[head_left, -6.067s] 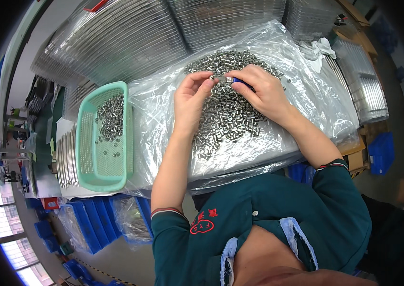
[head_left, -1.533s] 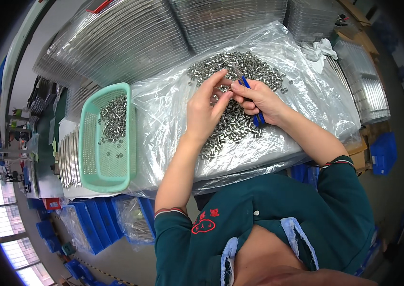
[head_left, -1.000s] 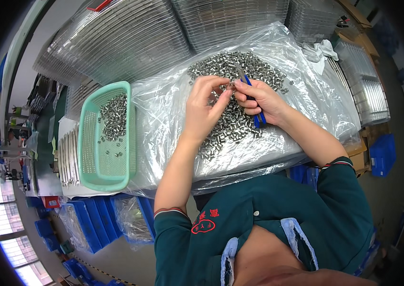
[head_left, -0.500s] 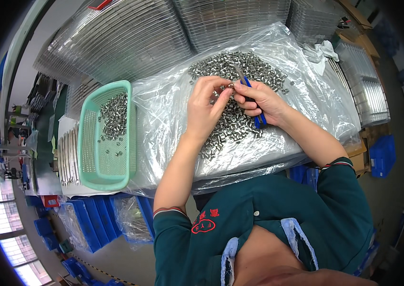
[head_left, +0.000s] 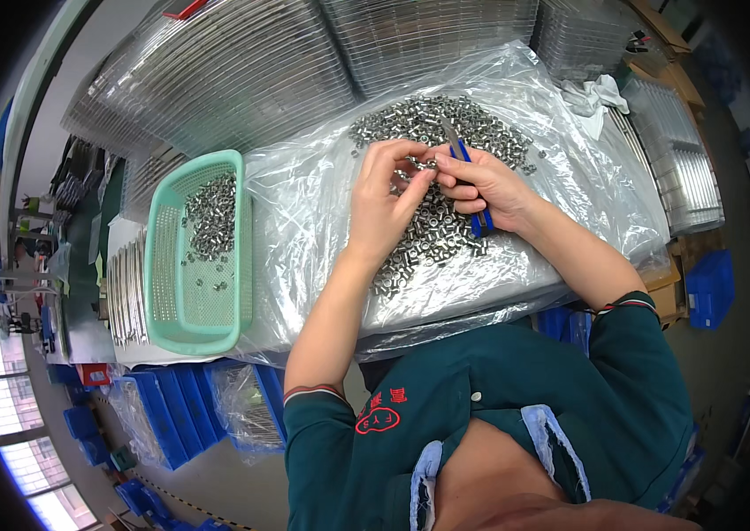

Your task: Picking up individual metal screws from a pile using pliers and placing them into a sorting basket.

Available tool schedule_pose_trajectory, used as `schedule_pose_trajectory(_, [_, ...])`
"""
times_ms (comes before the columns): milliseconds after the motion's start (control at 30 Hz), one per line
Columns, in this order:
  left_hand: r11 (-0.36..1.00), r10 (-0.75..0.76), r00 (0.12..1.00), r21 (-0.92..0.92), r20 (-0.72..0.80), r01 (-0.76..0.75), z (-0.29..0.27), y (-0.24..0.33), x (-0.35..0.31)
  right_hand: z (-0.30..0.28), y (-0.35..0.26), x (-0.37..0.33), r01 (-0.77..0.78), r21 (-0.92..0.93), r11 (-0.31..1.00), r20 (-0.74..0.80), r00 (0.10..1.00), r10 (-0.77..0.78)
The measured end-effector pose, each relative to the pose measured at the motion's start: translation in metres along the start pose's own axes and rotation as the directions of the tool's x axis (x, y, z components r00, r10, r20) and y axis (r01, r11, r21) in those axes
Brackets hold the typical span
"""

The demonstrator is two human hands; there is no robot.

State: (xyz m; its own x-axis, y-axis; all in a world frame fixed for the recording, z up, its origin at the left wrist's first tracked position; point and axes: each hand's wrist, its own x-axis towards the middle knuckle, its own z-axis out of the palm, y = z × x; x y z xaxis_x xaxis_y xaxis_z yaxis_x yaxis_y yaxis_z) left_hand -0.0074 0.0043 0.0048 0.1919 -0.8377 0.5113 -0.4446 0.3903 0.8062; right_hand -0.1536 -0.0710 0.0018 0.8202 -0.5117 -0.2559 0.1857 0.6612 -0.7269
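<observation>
My right hand [head_left: 484,184] is closed around a utility knife [head_left: 484,223] with a blue and black handle, its blade pointing away from me. My left hand [head_left: 381,196] pinches a small metal sleeve [head_left: 429,164], and the right thumb and index finger touch this piece too. More shiny bits show inside the curl of the left fingers; how many I cannot tell. Beneath and around both hands spreads a pile of short metal sleeves [head_left: 432,241] on clear plastic sheeting [head_left: 300,203].
To the left stands a green perforated basket [head_left: 245,305] with metal pieces heaped at its far end. Stacked clear plastic trays [head_left: 242,75] line the back. A white cloth [head_left: 600,96] lies at back right. Blue bins [head_left: 176,416] stand below the table at left.
The knife blade has tilted slightly to the right. The left fingers have shifted a little around the metal sleeve. Basket and pile look the same.
</observation>
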Motion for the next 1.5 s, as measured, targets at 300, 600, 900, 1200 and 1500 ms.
schedule_pose_trajectory(300, [0.998, 0.060, 0.998, 0.033, 0.027, -0.061, -0.002, -0.003, 0.001, 0.002, -0.001, 0.000, -0.020, 0.012, 1.000, -0.010, 1.000, 0.020])
schedule_pose_trajectory(600, [0.515, -0.434, 0.832, -0.853, -0.346, -0.086, -0.068, -0.023, 0.018, 0.006, -0.006, -0.005, -0.039, 0.131, 0.991, 0.070, 0.997, 0.030])
schedule_pose_trajectory(900, [0.607, -0.500, 0.861, -0.745, -0.088, 0.276, -0.059, -0.023, 0.017, -0.002, -0.004, 0.003, -0.070, 0.227, 0.971, 0.090, 0.995, 0.051])
schedule_pose_trajectory(1200, [0.801, -0.180, 0.980, 0.565, -0.088, 0.197, -0.034, -0.049, 0.006, -0.001, -0.003, 0.002, -0.047, 0.245, 0.968, 0.128, 0.992, 0.015])
schedule_pose_trajectory(1500, [0.698, -0.292, 0.956, 0.676, -0.032, 0.236, -0.028, -0.055, 0.010, -0.001, -0.002, 0.001, -0.053, 0.181, 0.982, 0.099, 0.994, 0.036])
